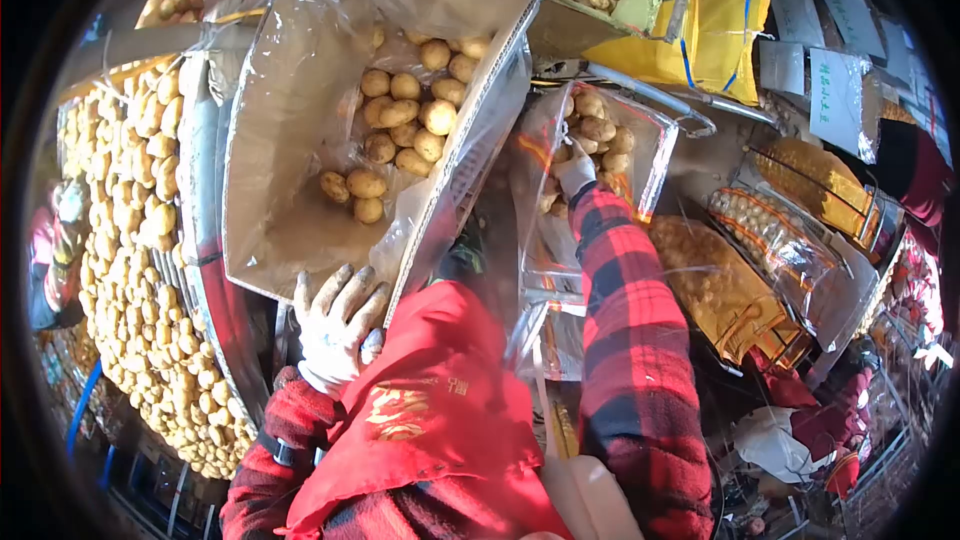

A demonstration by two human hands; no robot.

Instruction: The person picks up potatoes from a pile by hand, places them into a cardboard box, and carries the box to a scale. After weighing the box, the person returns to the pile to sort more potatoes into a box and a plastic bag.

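Observation:
My left hand (340,325), in a soiled white glove, lies with fingers spread on the near edge of a cardboard box (275,170). The box is lined with clear plastic and has a loose group of potatoes (405,112) in it. My right hand (577,174), also gloved, reaches into a smaller plastic-lined container (537,225) to the right of the box. It is right at the potatoes (598,128) in there; its fingers are mostly hidden, so I cannot tell whether it grips one.
On the left a conveyor (215,240) carries many potatoes (140,230). A green bin (650,0) of small potatoes and a yellow sack (735,20) stand at the back. Filled orange mesh bags (715,285) and labelled cards (842,105) are on the right. Other people are at both sides.

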